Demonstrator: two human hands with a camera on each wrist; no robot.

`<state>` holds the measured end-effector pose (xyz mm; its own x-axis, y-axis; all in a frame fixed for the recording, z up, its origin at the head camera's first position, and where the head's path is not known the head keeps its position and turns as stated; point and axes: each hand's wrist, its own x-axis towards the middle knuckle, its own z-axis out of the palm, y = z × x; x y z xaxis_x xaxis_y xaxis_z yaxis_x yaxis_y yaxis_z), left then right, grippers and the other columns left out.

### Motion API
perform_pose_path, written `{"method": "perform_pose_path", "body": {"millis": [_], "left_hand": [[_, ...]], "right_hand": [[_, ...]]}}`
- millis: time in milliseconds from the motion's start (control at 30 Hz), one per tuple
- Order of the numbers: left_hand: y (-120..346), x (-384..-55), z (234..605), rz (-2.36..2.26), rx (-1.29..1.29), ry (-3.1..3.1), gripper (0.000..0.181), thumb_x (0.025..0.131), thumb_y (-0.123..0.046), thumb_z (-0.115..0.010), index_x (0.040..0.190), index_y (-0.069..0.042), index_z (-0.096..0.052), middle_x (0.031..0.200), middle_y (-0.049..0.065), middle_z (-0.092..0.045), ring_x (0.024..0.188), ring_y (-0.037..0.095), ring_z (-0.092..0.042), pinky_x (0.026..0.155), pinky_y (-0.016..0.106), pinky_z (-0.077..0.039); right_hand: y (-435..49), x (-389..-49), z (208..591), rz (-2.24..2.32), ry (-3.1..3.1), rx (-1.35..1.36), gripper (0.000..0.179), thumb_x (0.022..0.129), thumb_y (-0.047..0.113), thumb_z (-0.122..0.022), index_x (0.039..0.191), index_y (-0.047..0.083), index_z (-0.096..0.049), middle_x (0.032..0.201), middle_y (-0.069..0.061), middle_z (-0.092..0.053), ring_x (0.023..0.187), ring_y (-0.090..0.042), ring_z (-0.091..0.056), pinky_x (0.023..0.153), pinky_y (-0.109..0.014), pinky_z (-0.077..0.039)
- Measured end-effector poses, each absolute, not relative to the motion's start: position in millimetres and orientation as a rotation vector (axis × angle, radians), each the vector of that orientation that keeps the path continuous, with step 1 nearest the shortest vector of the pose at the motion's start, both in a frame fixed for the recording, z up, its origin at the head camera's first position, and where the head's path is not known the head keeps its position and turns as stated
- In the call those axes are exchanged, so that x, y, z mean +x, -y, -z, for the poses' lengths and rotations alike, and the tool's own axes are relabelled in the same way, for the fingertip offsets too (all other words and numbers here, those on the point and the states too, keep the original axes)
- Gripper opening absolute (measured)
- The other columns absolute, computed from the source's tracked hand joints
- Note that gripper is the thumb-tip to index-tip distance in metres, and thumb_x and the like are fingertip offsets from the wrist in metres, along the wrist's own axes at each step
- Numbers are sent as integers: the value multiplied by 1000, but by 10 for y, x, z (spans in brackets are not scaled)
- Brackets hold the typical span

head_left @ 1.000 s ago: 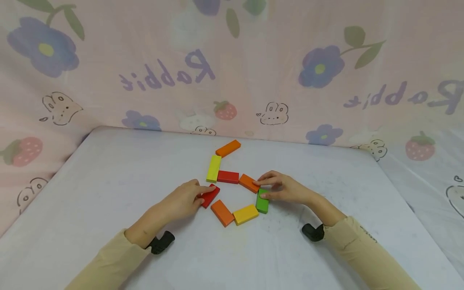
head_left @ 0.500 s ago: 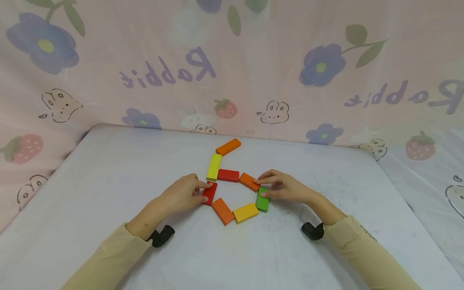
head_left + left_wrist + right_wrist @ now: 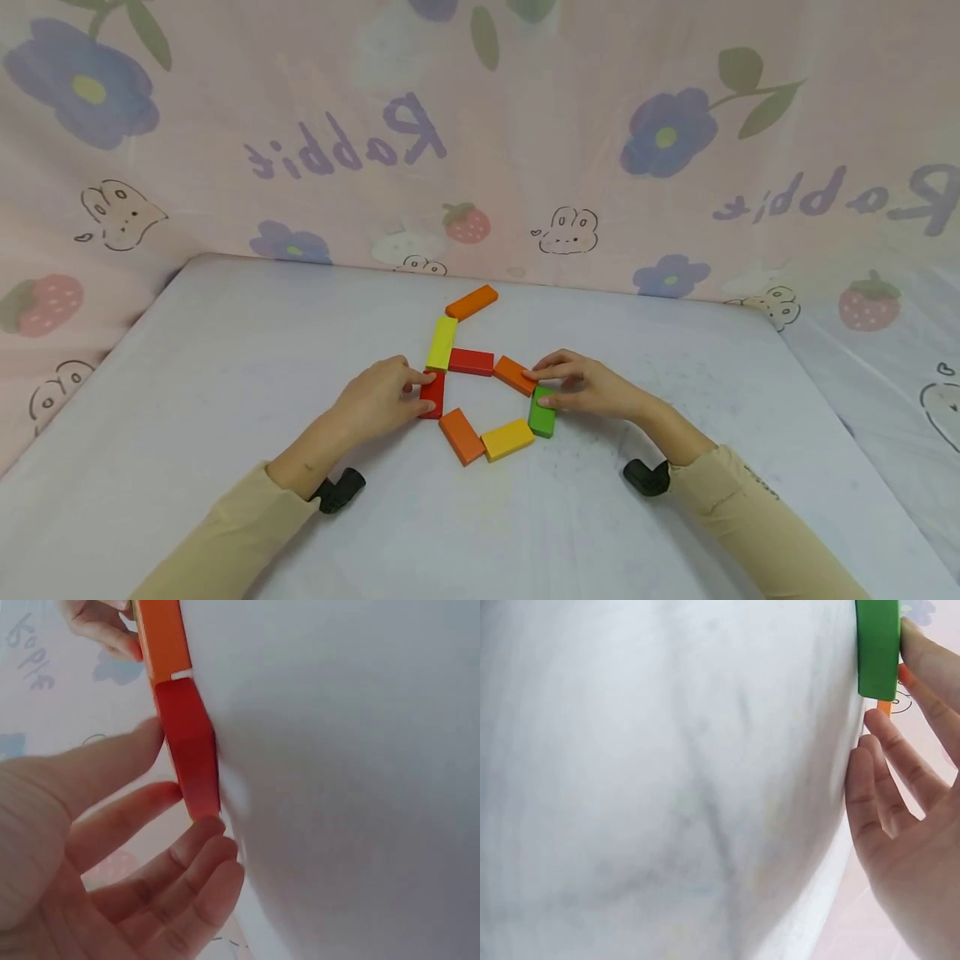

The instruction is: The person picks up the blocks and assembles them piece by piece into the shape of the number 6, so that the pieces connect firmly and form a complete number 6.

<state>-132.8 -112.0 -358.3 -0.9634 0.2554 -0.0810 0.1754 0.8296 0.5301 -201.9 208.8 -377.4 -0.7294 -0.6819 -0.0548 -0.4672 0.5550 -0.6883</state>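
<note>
The red block (image 3: pixel 432 394) lies flat on the white bench (image 3: pixel 225 392), standing near-to-far just below the near end of the yellow-green block (image 3: pixel 442 343), and the left hand (image 3: pixel 378 400) pinches it — thumb on its near end, forefinger at its far end, as the left wrist view shows with fingertips (image 3: pixel 202 825) against the block's end. To the right, the right hand (image 3: pixel 588 390) has its fingers bent around the green block (image 3: pixel 542 412), thumb against the block's near-right side and forefinger reaching to the orange block (image 3: pixel 515 376) just beyond it. Between the two hands the blocks form a loop: a second red block (image 3: pixel 471 362) across the far side, an orange one (image 3: pixel 461 436) and a yellow one (image 3: pixel 507 439) along the near side. Another orange block (image 3: pixel 472 302) lies slanted beyond the yellow-green one, like a tail. The work in hand looks like squaring up the loop's left and right sides; the next move probably calls for small nudges that close the gaps at the corners without knocking the neighbours — the near orange block sits just beside the red one. A pink printed cloth (image 3: pixel 525 150) hangs behind the bench.
</note>
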Motion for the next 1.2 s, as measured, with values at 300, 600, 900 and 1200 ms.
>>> {"method": "perform_pose_path", "body": {"millis": [300, 600, 900, 1200], "left_hand": [[1018, -1329, 3602, -786, 318, -2941, 38, 81, -17, -77, 116, -4, -70, 74, 4, -53, 63, 16, -45, 53, 22, -37], [944, -1313, 3594, -749, 306, -2967, 38, 82, -16, -76, 117, -3, -69, 72, 4, -50, 63, 16, -44, 52, 22, -35], [934, -1292, 3606, -745, 313, -2988, 36, 80, -16, -78, 113, -3, -71, 79, 6, -58, 63, 15, -46, 52, 22, -38], [937, -1250, 3604, -765, 301, -2982, 36, 79, -17, -79, 113, -7, -72, 72, 2, -53, 62, 15, -45, 51, 22, -35]], "right_hand": [[-2090, -2019, 3768, 962, -2468, -934, 43, 88, 22, -70, 129, 12, -63, 129, -10, -54, 116, -26, -49, 96, -40, -46], [-2085, -2023, 3768, 956, -2469, -932, 42, 88, 21, -70, 128, 11, -63, 129, -10, -54, 116, -26, -49, 96, -40, -46], [-2076, -2027, 3753, 951, -2472, -923, 42, 88, 21, -70, 128, 11, -63, 130, -11, -53, 117, -28, -50, 97, -43, -46], [-2086, -2022, 3766, 946, -2473, -925, 42, 89, 22, -69, 129, 11, -63, 129, -10, -54, 116, -27, -50, 97, -42, -46]]}}
